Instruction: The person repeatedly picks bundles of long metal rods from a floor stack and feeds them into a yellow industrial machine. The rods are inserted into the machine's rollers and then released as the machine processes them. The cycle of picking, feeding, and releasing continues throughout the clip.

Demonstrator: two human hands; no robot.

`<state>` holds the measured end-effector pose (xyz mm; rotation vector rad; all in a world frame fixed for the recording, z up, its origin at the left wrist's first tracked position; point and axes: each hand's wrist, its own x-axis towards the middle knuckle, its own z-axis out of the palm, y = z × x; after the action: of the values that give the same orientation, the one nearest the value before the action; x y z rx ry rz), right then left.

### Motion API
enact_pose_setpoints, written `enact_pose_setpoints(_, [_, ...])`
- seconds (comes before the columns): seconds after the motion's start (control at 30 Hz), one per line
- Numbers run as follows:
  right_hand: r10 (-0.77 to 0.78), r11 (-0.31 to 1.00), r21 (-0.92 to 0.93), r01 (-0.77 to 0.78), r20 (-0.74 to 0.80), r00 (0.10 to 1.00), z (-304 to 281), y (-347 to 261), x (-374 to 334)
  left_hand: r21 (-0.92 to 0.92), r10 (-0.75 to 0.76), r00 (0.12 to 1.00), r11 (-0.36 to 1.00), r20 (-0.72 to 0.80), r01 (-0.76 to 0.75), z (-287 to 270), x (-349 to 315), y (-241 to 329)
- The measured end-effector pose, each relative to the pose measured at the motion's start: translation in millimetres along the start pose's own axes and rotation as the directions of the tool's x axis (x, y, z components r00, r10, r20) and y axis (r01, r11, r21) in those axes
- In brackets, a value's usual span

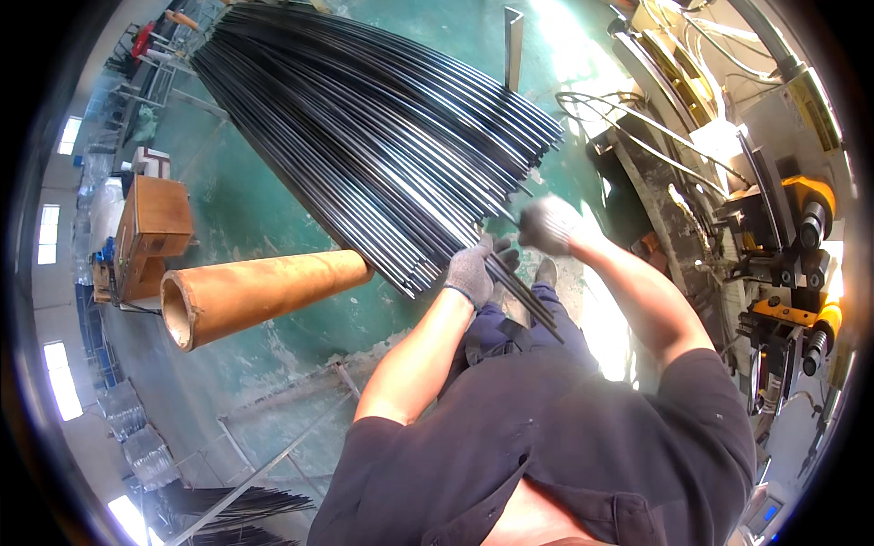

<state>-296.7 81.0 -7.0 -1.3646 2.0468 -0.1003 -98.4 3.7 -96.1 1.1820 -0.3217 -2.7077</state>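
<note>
A wide layer of long black rods (364,127) fans out in front of me, with uneven near ends. My left hand (470,273), in a grey knit glove, is closed round a few black rods (528,298) at the near edge of the layer. Their ends stick out past the hand toward my legs. To its right, apart from it, is my right hand (548,226), in a lighter glove and blurred by motion. It is close to the rod ends, and its fingers are too smeared to read.
A thick brown cardboard tube (264,296) lies at the left, its far end against the rods. Behind it stands a brown box (155,218). A machine with black and yellow parts (806,264) and loose cables is on the right. An upright metal post (513,50) rises beyond the rods.
</note>
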Motion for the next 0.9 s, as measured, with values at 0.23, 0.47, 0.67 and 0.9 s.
enact_pose_setpoints(0.23, [0.15,0.989,-0.031,-0.148,0.315,0.937,33.2,39.2,-147.0,-0.091,-0.037,0.988,0.995,0.148,0.051,23.3,5.2,-13.0])
enact_pose_setpoints(0.47, [0.176,0.982,0.12,-0.144,-0.322,0.93,-21.8,-23.4,-102.2,0.037,-0.148,0.921,0.989,0.359,0.144,23.1,41.8,-74.5])
enact_pose_setpoints(0.67, [0.359,0.906,0.25,-0.341,-0.03,0.933,21.1,-17.4,-0.9,0.428,-0.363,0.883,0.877,0.298,0.216,58.8,13.0,-127.1])
enact_pose_setpoints(0.9, [0.54,0.839,0.226,-0.496,-0.218,0.813,51.5,46.8,-217.8,0.397,-0.311,0.892,0.902,0.329,0.168,40.3,-8.0,-25.2])
